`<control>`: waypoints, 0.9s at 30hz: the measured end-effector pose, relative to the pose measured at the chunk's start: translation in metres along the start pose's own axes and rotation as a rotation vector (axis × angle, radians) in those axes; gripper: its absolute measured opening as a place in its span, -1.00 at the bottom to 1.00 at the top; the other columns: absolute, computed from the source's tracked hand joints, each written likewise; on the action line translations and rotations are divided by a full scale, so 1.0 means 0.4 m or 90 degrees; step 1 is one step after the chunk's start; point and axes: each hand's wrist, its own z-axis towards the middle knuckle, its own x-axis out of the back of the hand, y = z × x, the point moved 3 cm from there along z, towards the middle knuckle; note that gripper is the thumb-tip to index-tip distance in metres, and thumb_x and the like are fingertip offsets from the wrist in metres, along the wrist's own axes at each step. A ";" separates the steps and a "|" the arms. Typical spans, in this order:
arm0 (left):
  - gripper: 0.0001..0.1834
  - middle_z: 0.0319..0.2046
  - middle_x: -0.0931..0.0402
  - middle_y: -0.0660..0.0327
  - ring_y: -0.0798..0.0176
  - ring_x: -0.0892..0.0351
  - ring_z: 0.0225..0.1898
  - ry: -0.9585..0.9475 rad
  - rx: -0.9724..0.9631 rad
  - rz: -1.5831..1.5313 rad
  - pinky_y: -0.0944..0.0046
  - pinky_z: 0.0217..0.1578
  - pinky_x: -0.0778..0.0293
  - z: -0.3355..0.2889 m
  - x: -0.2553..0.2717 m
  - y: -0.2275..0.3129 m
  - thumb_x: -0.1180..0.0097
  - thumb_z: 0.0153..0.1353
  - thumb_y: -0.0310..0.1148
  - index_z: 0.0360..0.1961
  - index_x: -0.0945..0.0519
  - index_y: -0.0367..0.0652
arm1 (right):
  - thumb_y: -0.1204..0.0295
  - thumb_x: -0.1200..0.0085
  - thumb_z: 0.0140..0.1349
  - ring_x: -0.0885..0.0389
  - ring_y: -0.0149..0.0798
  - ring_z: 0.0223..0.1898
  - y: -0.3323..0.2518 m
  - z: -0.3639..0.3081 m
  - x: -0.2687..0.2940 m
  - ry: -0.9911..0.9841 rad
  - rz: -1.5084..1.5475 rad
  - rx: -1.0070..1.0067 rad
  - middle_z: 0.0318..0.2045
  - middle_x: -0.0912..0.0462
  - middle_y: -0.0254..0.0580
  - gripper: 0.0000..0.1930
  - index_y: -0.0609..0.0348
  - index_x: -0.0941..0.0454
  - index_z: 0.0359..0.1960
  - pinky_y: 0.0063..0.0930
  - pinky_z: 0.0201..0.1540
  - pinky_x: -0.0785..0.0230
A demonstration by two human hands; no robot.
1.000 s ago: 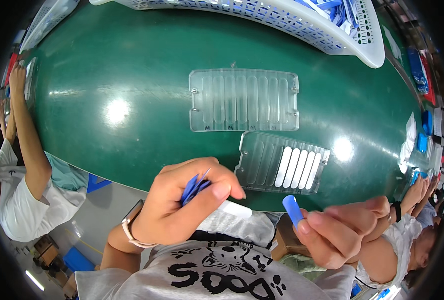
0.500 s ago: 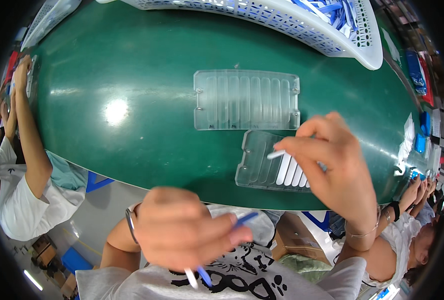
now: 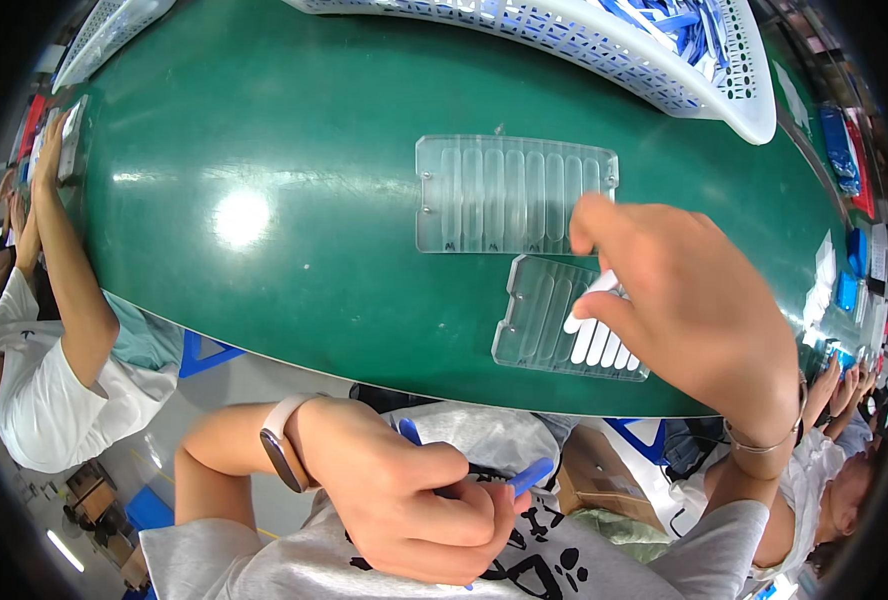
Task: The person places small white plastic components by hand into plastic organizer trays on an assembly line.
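My left hand [image 3: 414, 500], low in front of my shirt, is closed around several small strips; a blue strip [image 3: 532, 476] sticks out beside the thumb, and another blue end shows behind the knuckles. Over the nearer clear plastic tray [image 3: 526, 325] is my right hand [image 3: 699, 290], its thumb and forefinger spread apart. The thumb tip touches a white strip [image 3: 573, 322] lying slantwise on the tray. Several white strips [image 3: 600, 345] lie side by side in the tray's right-hand grooves, partly under the hand; its left grooves hold none. A larger clear grooved tray [image 3: 494, 195] lies just beyond.
A white perforated basket [image 3: 654, 85] heaped with blue and white strips stands at the far edge of the green table [image 3: 294, 130]. Another white basket [image 3: 104, 45] is at the far left. Co-workers' arms reach in from both sides. An open cardboard box [image 3: 594, 465] sits below the table edge.
My right thumb and forefinger have parted from their pinch, and the white strip they held is down on the tray. My left hand has shifted right and lower, still holding its strips.
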 end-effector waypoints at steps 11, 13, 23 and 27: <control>-0.72 -0.49 -0.46 0.41 0.51 -0.19 -0.58 0.001 -0.044 0.020 0.46 -0.70 0.05 0.014 0.013 -0.026 -0.41 -0.14 -0.49 -0.65 -0.45 -0.14 | 0.51 -0.27 -0.14 -0.50 -0.09 -0.30 -0.029 -0.019 -0.008 0.136 0.023 0.055 -0.31 -0.50 -0.18 -0.65 0.21 -0.47 -0.26 -0.29 -0.28 -0.31; -0.70 -0.44 -0.50 0.38 0.51 -0.22 -0.58 0.088 0.095 0.022 0.48 -0.72 0.01 -0.005 0.008 -0.013 -0.45 -0.17 -0.45 -0.60 -0.47 -0.14 | 0.50 -0.28 -0.12 -0.53 -0.13 -0.32 -0.037 -0.043 -0.030 0.161 0.175 0.146 -0.32 -0.53 -0.18 -0.67 0.23 -0.53 -0.25 -0.32 -0.31 -0.33; -0.74 -0.44 -0.44 0.11 0.41 -0.36 -0.54 0.338 0.952 -0.420 0.43 -0.72 -0.20 -0.034 -0.051 -0.046 -0.17 0.11 -0.38 -0.27 -0.40 -0.29 | 0.59 -0.17 -0.04 -0.44 -0.26 -0.45 -0.007 -0.054 -0.078 0.310 0.501 0.041 -0.46 -0.50 -0.15 -0.88 0.28 -0.54 -0.43 -0.46 -0.43 -0.25; -0.73 -0.51 -0.33 0.24 0.53 -0.08 -0.65 0.440 1.091 -0.960 0.52 -0.68 -0.03 -0.072 -0.052 -0.072 0.21 0.24 -0.33 -0.20 -0.41 -0.32 | 0.57 -0.17 -0.11 -0.30 -0.29 -0.51 0.021 -0.035 -0.073 0.268 0.398 0.027 -0.54 -0.36 -0.21 -0.88 0.26 -0.49 -0.51 -0.44 -0.48 -0.07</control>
